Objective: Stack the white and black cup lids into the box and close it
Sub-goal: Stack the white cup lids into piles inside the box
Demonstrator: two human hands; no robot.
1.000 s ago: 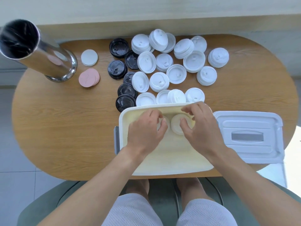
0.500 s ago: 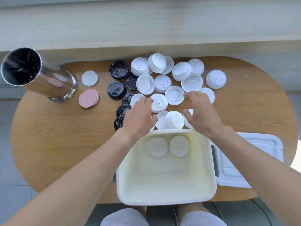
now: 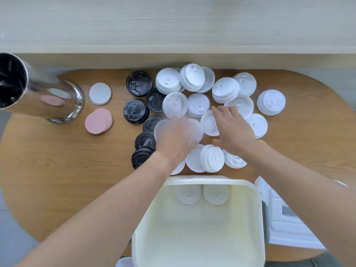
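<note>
Several white cup lids (image 3: pixel 198 104) lie spread over the far middle of the wooden table (image 3: pixel 57 170), with several black cup lids (image 3: pixel 135 111) to their left. The cream box (image 3: pixel 212 182) stands open at the near edge; two white lids (image 3: pixel 188 194) lie side by side against its far wall. My left hand (image 3: pixel 173 138) is blurred and lies over white lids next to the black ones; its grip is unclear. My right hand (image 3: pixel 234 130) has its fingers spread, touching a white lid (image 3: pixel 209 123).
The box's white cover (image 3: pixel 285 226) lies flat to the right of the box. A tilted shiny steel cylinder (image 3: pixel 50 99) stands at the far left, with a stack of pink discs (image 3: pixel 98 121) and a white disc (image 3: pixel 100 93) beside it. A pale ledge runs behind the table.
Both hands left the box, where two white lids now lie, and reached forward into the loose white lids. The view has shifted so the box sits lower.
</note>
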